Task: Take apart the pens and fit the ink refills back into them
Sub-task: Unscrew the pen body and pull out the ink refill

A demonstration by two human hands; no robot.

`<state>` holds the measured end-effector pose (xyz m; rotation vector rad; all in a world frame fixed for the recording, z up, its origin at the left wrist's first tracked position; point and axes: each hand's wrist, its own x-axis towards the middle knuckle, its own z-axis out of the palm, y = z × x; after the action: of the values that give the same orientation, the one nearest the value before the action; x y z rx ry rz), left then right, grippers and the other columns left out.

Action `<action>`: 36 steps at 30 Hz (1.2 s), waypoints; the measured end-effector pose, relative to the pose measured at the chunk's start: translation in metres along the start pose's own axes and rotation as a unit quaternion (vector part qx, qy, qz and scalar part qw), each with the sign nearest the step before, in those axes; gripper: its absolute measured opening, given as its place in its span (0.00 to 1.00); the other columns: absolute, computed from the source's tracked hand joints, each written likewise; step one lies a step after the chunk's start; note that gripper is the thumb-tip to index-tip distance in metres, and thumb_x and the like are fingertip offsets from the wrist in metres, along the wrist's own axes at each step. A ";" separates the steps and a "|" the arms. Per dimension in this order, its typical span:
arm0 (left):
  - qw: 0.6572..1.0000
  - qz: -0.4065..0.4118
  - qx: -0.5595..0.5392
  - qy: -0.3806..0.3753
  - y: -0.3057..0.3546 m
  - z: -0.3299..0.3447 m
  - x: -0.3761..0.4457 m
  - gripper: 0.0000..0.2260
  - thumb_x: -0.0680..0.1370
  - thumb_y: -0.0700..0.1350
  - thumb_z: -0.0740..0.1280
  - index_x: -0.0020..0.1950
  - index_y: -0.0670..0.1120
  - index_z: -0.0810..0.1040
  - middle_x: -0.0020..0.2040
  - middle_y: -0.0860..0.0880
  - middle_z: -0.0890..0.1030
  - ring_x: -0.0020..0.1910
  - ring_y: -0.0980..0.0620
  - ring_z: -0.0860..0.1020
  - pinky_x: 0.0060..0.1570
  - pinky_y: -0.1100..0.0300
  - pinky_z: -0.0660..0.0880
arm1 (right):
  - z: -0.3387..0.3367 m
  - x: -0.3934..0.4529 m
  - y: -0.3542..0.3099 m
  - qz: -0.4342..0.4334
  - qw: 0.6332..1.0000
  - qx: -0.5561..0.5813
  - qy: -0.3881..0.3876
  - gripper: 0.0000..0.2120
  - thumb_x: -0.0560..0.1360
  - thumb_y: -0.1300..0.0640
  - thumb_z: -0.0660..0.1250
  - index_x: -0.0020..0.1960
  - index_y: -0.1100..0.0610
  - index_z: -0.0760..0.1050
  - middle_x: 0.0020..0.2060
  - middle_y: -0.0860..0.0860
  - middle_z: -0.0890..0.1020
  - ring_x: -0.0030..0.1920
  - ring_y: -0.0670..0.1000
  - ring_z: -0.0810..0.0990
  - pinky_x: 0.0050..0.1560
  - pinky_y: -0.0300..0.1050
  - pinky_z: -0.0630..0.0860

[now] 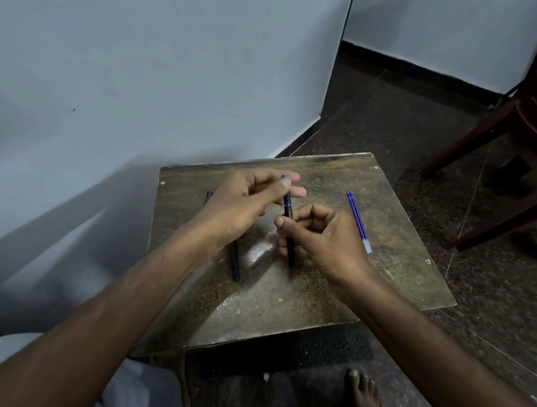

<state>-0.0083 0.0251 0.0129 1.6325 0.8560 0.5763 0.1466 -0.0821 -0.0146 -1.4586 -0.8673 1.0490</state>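
Observation:
A black pen (288, 232) with a blue ring stands nearly upright above the small wooden table (318, 297). My right hand (318, 236) grips its lower barrel. My left hand (249, 199) pinches the pen's upper end, where a blue tip shows between the fingertips. A second black pen (235, 265) lies on the table under my left wrist, partly hidden; its far end (208, 195) shows past the hand. Two blue ink refills (359, 221) lie side by side on the table's right part.
The table stands against a pale wall (143, 90) on the left. A dark wooden chair (516, 146) stands on the speckled floor at the right. My bare foot (364, 395) rests on the floor below the table's near edge.

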 end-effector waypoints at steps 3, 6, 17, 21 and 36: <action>0.999 0.012 0.022 0.040 -0.004 -0.002 0.000 0.08 0.78 0.54 0.79 0.56 0.57 0.90 0.50 0.57 0.92 0.57 0.62 0.88 0.67 0.54 0.77 | 0.001 -0.001 0.000 0.000 1.000 -0.010 -0.003 0.09 0.75 0.57 0.82 0.46 0.61 0.85 0.40 0.61 0.90 0.41 0.59 0.91 0.43 0.52 0.87; 0.994 -0.009 -0.010 0.107 -0.006 0.001 0.002 0.17 0.69 0.61 0.83 0.50 0.52 0.89 0.43 0.55 0.91 0.46 0.61 0.88 0.53 0.62 0.79 | 0.002 -0.002 0.002 -0.010 1.000 -0.022 -0.008 0.10 0.73 0.55 0.84 0.45 0.58 0.85 0.39 0.59 0.89 0.42 0.63 0.91 0.44 0.56 0.88; 0.998 -0.009 0.038 0.052 -0.007 -0.004 0.003 0.09 0.80 0.60 0.75 0.52 0.57 0.91 0.50 0.60 0.91 0.46 0.66 0.86 0.49 0.62 0.76 | -0.003 -0.002 0.002 -0.007 0.999 -0.033 -0.014 0.11 0.74 0.55 0.82 0.49 0.60 0.84 0.39 0.59 0.90 0.39 0.57 0.90 0.43 0.54 0.88; 0.993 -0.007 -0.008 0.115 -0.014 -0.005 0.009 0.09 0.81 0.57 0.75 0.51 0.53 0.90 0.49 0.57 0.91 0.40 0.65 0.83 0.43 0.67 0.76 | 0.001 -0.004 0.004 0.011 0.998 -0.050 -0.037 0.12 0.78 0.58 0.79 0.58 0.56 0.81 0.42 0.60 0.89 0.38 0.59 0.90 0.38 0.52 0.86; 0.995 -0.067 0.029 0.063 -0.022 0.008 0.014 0.09 0.73 0.56 0.82 0.45 0.53 0.88 0.40 0.54 0.91 0.39 0.62 0.87 0.36 0.68 0.77 | -0.006 -0.006 0.003 0.041 0.998 -0.044 -0.012 0.10 0.79 0.60 0.78 0.58 0.57 0.81 0.42 0.57 0.89 0.37 0.56 0.90 0.37 0.52 0.87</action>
<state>0.0013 0.0327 -0.0111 1.5892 1.0763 0.5690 0.1501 -0.0899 -0.0161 -1.5696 -0.8873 1.1017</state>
